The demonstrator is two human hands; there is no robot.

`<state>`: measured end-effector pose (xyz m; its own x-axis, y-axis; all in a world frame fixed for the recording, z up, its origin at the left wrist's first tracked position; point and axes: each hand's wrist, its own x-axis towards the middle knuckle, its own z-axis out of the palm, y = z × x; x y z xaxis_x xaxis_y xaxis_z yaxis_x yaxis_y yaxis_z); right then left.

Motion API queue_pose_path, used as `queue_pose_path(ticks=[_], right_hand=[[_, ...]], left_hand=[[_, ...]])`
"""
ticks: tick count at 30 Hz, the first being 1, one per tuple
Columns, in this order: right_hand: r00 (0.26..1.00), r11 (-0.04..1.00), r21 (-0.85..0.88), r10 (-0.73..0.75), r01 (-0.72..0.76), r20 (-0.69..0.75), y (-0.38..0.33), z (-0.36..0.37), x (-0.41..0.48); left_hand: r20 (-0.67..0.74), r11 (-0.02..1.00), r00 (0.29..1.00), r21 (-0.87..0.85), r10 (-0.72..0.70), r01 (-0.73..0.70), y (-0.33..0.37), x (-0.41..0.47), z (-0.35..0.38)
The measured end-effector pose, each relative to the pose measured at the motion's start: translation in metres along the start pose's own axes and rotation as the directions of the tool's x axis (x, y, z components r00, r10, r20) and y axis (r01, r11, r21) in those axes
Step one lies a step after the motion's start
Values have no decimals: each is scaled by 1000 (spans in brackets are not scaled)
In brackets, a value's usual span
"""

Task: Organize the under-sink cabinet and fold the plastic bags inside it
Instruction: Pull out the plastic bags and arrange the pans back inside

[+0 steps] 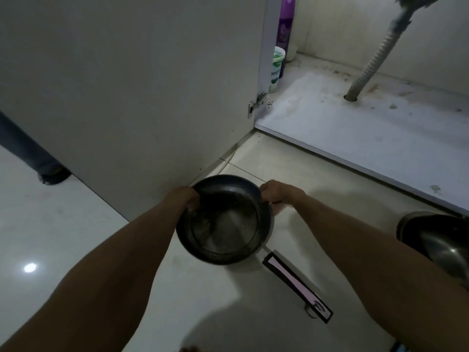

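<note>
A dark round metal pot with a wire strainer inside sits low over the tiled floor in front of the open under-sink cabinet. My left hand grips its left rim. My right hand grips the rim on the far right side. A long pink handle with a black border sticks out from under the pot toward me. The cabinet floor is white, stained and bare at the front. No plastic bags are in view.
The open cabinet door stands on the left. A purple spray bottle and a green-white tub stand at the cabinet's back left. A corrugated drain hose enters the cabinet floor. Another metal bowl lies at the right. A person's leg is at the far left.
</note>
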<state>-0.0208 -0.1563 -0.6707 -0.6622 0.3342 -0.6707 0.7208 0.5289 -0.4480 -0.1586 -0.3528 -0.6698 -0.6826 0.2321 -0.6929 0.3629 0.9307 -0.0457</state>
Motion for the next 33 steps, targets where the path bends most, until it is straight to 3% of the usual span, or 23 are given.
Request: queue_pose_path(ticks=[2, 7, 14, 21, 25, 29, 33], right_hand=[[1000, 999, -35, -8, 7, -23, -1, 1, -2], [996, 999, 30, -16, 19, -87, 15, -3, 1], [972, 887, 459, 151, -53, -179, 85, -40, -33], [892, 642, 762, 389, -85, -229, 178, -42, -72], [834, 491, 863, 521, -118, -183, 208, -34, -74], [818, 448, 886, 549, -116, -170, 216, -31, -76], [793, 513, 850, 564, -116, -232, 214, -32, -77]], left_hand=[[23, 1000, 1000, -5, -3, 3, -6, 6, 10], [-186, 986, 981, -142, 60, -88, -4, 18, 11], [-420, 872, 881, -323, 217, -368, 72, 18, -12], [-418, 709, 790, -372, 448, -599, 178, 15, 0], [-431, 645, 754, -400, 495, -652, 218, 9, 12], [-430, 630, 745, -403, 510, -663, 237, 15, 18], [-410, 641, 752, -397, 517, -657, 239, 22, 26]])
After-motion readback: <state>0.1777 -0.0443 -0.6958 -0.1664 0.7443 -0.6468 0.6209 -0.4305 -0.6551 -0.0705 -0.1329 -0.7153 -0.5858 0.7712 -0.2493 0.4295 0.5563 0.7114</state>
